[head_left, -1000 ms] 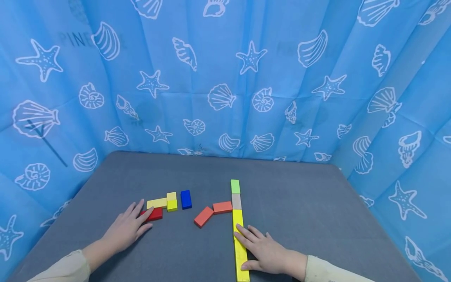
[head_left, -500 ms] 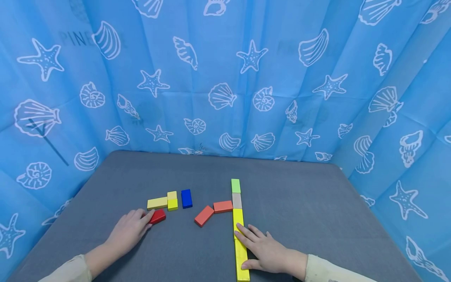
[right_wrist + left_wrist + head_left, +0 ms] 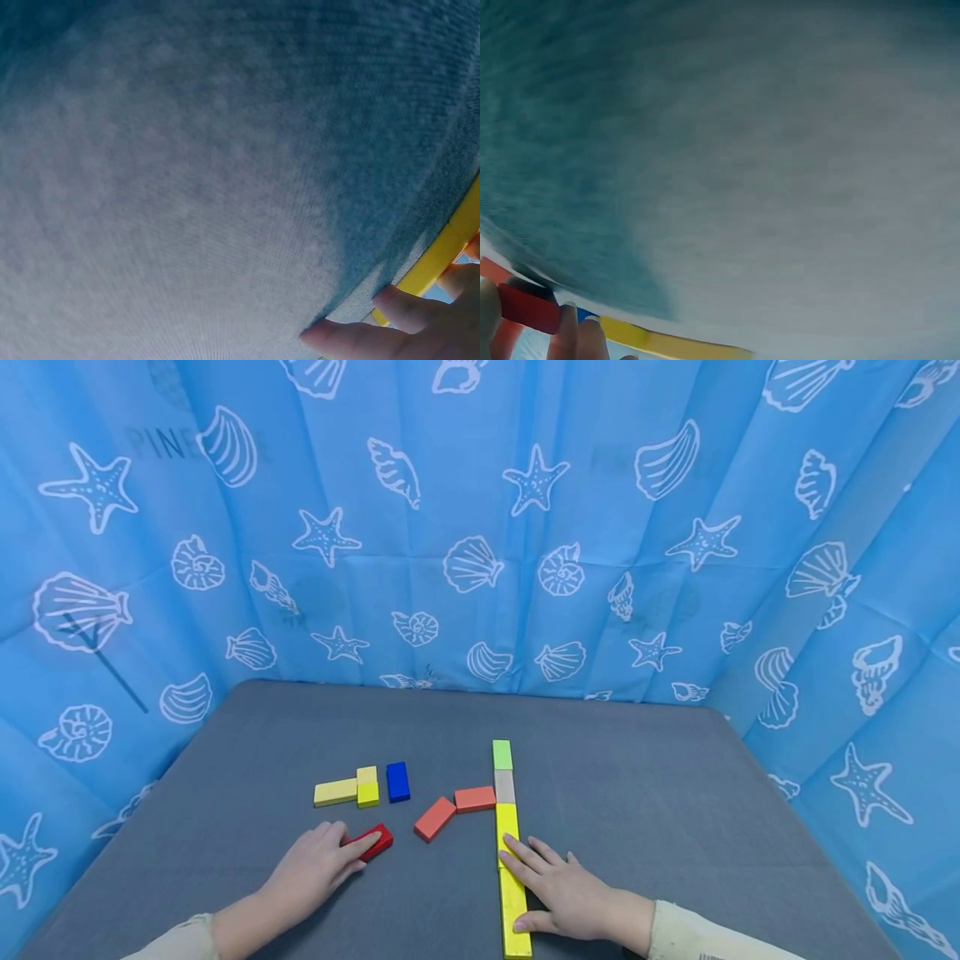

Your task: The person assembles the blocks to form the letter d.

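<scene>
My left hand (image 3: 311, 868) pinches a red block (image 3: 383, 841) low over the grey table, in front of the blue block. In the left wrist view, the red block (image 3: 529, 308) sits between thumb and fingers. My right hand (image 3: 566, 893) rests with extended fingers on two long yellow blocks, a far one (image 3: 506, 820) and a near one (image 3: 512, 906), laid end to end. A grey block (image 3: 504, 786) and a green block (image 3: 502, 754) continue that row. One orange-red block (image 3: 474, 799) meets the row's left side; another (image 3: 434, 819) lies slanted beside it.
Behind my left hand lie a pale yellow long block (image 3: 335, 792), a small pale yellow block (image 3: 366, 774) and a bright yellow one (image 3: 367, 794), touching. A blue block (image 3: 398, 782) stands apart from them. A blue curtain (image 3: 480, 527) surrounds the table (image 3: 637, 760).
My left hand has taken hold of the red block and carried it right and nearer to me, away from the pale yellow block. The right hand stays on the yellow blocks.
</scene>
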The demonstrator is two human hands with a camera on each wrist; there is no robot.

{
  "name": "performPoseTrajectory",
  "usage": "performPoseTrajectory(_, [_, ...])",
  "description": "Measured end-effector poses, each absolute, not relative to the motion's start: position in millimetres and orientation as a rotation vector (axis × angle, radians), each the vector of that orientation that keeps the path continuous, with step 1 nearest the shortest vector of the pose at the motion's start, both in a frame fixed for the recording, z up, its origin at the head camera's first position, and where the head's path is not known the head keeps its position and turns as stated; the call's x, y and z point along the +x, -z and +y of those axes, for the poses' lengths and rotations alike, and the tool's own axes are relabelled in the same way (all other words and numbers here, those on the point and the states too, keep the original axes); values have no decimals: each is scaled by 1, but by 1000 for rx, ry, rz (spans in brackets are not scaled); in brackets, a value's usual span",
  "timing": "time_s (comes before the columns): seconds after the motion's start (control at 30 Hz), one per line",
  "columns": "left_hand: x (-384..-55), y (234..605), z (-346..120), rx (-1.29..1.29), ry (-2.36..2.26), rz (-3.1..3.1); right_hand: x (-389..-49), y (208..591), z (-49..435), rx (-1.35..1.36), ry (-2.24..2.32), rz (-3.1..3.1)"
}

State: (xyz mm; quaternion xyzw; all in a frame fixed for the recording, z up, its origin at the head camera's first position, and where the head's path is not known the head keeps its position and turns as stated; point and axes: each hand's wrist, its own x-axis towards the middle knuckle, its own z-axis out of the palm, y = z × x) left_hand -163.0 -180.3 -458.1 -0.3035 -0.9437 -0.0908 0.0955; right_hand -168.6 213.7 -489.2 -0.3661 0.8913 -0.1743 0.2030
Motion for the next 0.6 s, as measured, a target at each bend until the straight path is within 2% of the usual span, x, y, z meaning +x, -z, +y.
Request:
performPoseTrajectory(0.07, [-163,458,-175,-930,258,-2806,-174,506,220,-1059,501,2496])
performPoseTrajectory(0.13, [-162,457,-169,-968,236,-2822,-172,505,220,-1061,499,2503])
performPoseTrajectory(0.6, [-168,447,-154,-1187,218,-2972,-152,441,199,-950,439,2480])
